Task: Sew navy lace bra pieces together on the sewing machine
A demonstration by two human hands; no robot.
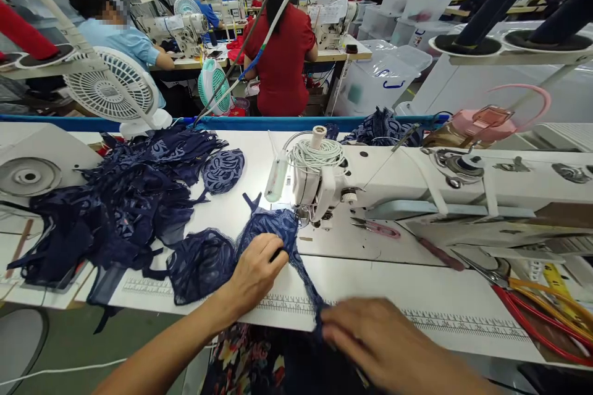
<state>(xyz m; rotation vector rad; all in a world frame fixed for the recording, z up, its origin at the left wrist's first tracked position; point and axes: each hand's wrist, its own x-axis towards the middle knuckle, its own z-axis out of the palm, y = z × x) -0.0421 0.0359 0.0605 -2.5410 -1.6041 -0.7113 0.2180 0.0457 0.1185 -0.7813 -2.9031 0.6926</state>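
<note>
— While the navy lace piece point(271, 231) lies on the white sewing table point(417, 284), how does it run?

— I see its long axis going diagonally, from just under the sewing machine head point(319, 188) down toward the table's near edge, where it narrows to a strip.

— And my hands?

— My left hand point(254, 271) presses flat on the lace, fingers together and curled over its edge. My right hand point(384, 345) is blurred at the near edge, touching the strip's lower end; I cannot tell whether those fingers pinch it.

— Containers?

— Clear plastic bins point(384, 77) stand behind the table; I cannot make out their contents. A heap of navy lace garments point(125, 197) lies loose on the table's left, and red-handled scissors point(532, 308) lie at right.
</note>
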